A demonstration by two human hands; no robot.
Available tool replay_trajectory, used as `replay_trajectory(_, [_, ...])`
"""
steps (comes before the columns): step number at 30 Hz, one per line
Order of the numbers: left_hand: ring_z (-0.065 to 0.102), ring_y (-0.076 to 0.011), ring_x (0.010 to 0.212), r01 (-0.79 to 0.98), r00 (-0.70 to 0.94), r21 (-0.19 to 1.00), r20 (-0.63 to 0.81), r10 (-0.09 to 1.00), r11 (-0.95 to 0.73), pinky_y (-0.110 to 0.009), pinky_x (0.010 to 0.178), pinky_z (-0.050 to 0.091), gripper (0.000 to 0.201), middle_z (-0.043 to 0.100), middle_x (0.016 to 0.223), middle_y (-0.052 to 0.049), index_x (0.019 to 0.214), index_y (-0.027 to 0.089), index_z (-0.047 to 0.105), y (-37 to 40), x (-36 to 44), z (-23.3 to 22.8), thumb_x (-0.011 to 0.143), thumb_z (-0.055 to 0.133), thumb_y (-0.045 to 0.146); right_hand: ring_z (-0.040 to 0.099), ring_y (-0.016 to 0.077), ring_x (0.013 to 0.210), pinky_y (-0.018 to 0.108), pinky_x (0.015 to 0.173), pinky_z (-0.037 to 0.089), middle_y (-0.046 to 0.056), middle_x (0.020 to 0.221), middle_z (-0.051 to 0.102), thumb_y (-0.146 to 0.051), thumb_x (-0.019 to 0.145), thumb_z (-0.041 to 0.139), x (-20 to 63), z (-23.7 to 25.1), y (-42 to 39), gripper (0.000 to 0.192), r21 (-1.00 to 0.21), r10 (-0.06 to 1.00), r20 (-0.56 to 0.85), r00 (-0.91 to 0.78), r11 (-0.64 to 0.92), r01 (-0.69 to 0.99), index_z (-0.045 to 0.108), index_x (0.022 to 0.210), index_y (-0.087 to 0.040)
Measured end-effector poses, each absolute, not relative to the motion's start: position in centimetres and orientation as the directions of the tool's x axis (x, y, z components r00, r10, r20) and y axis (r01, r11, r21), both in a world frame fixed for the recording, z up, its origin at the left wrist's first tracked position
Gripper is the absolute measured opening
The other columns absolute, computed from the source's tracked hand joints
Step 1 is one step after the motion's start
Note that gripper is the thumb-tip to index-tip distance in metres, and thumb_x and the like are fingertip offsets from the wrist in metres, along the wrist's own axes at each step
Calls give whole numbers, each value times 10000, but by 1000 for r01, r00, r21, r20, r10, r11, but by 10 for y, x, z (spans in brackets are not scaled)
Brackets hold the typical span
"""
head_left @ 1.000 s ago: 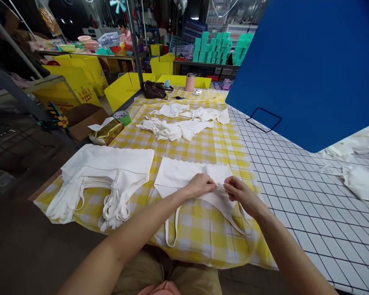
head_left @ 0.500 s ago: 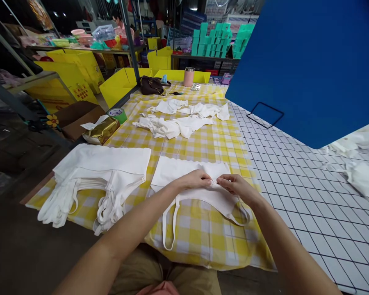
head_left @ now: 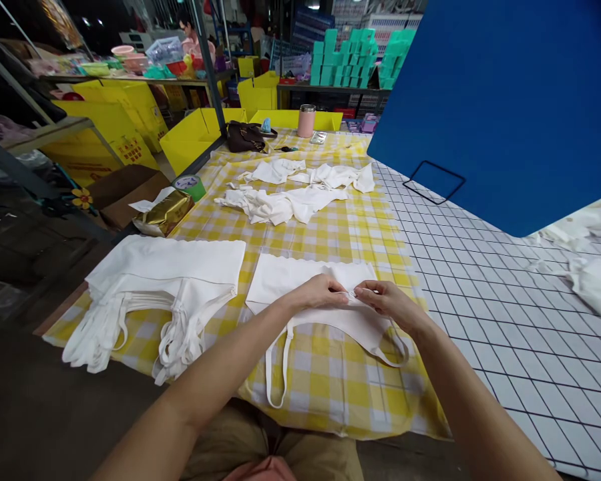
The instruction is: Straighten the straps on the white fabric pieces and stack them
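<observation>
A white strappy bra top [head_left: 275, 277] lies flat on the yellow checked cloth, its straps toward me. Over its middle, my left hand [head_left: 323, 292] is closed in a pinch on the white fabric. Just to the right, my right hand [head_left: 383, 302] pinches the same spot, thumb and forefinger pressed together. The two sets of fingertips almost meet; a small white bit shows between them, too small to name. To the left, a neat stack of similar white bra tops [head_left: 165, 260] has its straps hanging toward the near edge.
Loose white garments [head_left: 290, 200] lie crumpled farther up the checked cloth [head_left: 320, 394]. A gold tissue pack [head_left: 165, 214], a green tape roll [head_left: 190, 187], a dark handbag [head_left: 245, 137] and a pink tumbler [head_left: 306, 121] stand around. A large blue board [head_left: 501, 113] covers the right. Another person sits far back.
My hands stay at the same place on the bra top, with only slight finger movement. The view has shifted a little.
</observation>
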State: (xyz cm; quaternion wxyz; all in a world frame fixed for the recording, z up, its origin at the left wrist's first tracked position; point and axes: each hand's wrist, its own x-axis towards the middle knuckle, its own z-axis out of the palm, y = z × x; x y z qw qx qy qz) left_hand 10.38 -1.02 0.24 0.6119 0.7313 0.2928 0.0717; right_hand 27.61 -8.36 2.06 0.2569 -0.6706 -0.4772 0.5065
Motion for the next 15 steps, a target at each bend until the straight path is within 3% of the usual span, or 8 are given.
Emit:
replay_trajectory(5, [531, -115, 755, 351, 804, 933, -261, 534, -74, -207, 684, 393, 230, 622, 796, -5, 880, 109, 659, -8, 103, 2, 749, 522, 238, 285, 87, 516, 237, 481, 191, -47, 535, 369, -539, 666, 577, 276, 22, -85, 362, -818, 913, -404, 59, -390, 424, 580, 695, -179])
replay_trajectory(9, [566, -142, 884, 352, 805, 893, -137, 577, -280, -235, 794, 427, 310, 653, 966, -35, 1029, 140, 632, -8, 96, -7, 759, 480, 137, 320, 92, 496, 235, 470, 213, -38, 540, 420, -538, 686, 555, 281, 19, -86, 372, -799, 919, -377, 117, -386, 460, 619, 799, -189])
replay_trajectory(12, [535, -174, 964, 482, 742, 691, 6, 671, -539, -279, 859, 417, 427, 617, 1018, -54, 1099, 158, 592, -15, 81, -15, 715, 444, 42, 396, 113, 511, 244, 474, 277, -14, 583, 497, -510, 697, 543, 287, 15, -87, 369, -781, 940, -288, 183, -341, 523, 644, 853, -190])
replay_trajectory(15, [486, -209, 1015, 632, 675, 444, 87, 732, -635, -334, 871, 406, 493, 565, 1057, -65, 1152, 179, 541, -26, 58, -19, 697, 438, 22, 504, 157, 593, 278, 533, 387, 27, 683, 561, -472, 722, 531, 291, 9, -91, 324, -704, 972, -124, 198, -226, 673, 671, 827, -199])
